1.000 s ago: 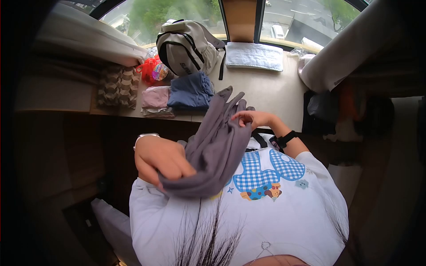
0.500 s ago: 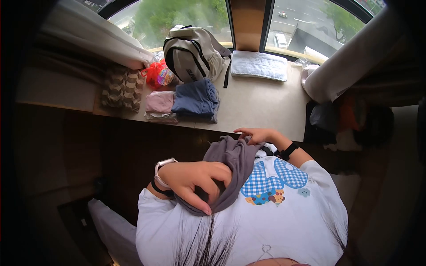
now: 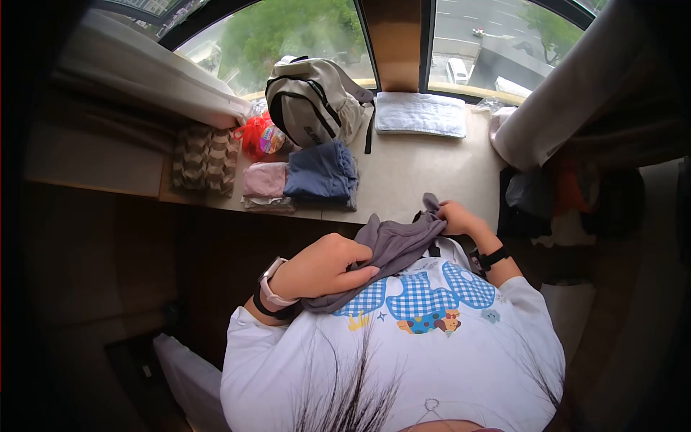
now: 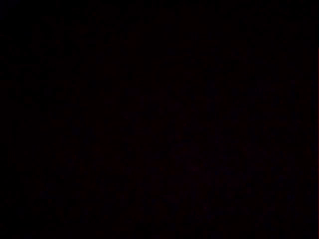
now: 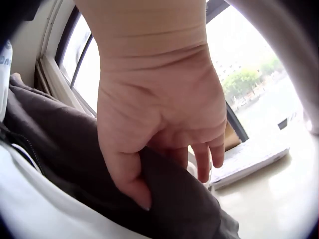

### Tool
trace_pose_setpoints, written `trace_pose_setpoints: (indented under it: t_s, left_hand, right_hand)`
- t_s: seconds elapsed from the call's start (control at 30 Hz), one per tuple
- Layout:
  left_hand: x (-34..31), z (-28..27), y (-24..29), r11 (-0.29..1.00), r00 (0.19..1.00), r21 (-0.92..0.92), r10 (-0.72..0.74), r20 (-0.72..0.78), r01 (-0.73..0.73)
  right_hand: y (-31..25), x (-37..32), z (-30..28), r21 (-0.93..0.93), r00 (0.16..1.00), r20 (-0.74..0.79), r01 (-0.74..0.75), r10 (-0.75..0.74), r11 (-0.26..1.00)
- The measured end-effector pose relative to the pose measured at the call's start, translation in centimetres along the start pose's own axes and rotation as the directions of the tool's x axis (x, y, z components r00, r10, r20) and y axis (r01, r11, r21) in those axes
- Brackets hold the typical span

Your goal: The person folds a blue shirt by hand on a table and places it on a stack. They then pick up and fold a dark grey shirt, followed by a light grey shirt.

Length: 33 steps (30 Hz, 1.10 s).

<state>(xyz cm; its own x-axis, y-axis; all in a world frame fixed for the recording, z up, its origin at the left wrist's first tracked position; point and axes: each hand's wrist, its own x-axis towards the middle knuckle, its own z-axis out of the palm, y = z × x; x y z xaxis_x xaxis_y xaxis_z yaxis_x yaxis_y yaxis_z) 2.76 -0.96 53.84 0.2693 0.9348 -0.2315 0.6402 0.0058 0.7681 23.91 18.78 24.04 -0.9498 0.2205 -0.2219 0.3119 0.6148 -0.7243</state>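
A grey-purple garment [image 3: 396, 245] is stretched, bunched, across the front of the person's white shirt; its exact kind does not show. The left hand [image 3: 324, 266], with a pale watch at its wrist, grips the garment's left part between thumb and fingers. At the other end, the right hand [image 3: 457, 218] pinches the cloth near its tip. The right wrist view shows the right hand [image 5: 159, 109] from the palm side, its thumb pressed on the dark cloth [image 5: 179, 194] and fingers partly behind it. The left wrist view is black.
On the window ledge [image 3: 410, 180] lie a folded blue garment [image 3: 322, 173], folded pink cloth [image 3: 264, 180] and a folded white towel [image 3: 420, 115]. Behind them stand a beige backpack [image 3: 309, 101] and a red bag [image 3: 255, 137]. A patterned box-like item [image 3: 204, 160] is at left.
The garment has gone from hanging in loose folds to being drawn out sideways. My right hand has moved right and pinches its end; the left hand has turned over the cloth.
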Motion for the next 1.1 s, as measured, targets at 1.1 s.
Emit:
trace_pose_setpoints:
  t_s: [1.1]
  left_hand:
    - [1.5,4.9,-9.2,0.844,0.984,-0.508,-0.174,0.041,0.170]
  right_hand:
    - [-5.3,-17.6,-5.6,0.726,0.731,-0.418,-0.089,0.540,0.682]
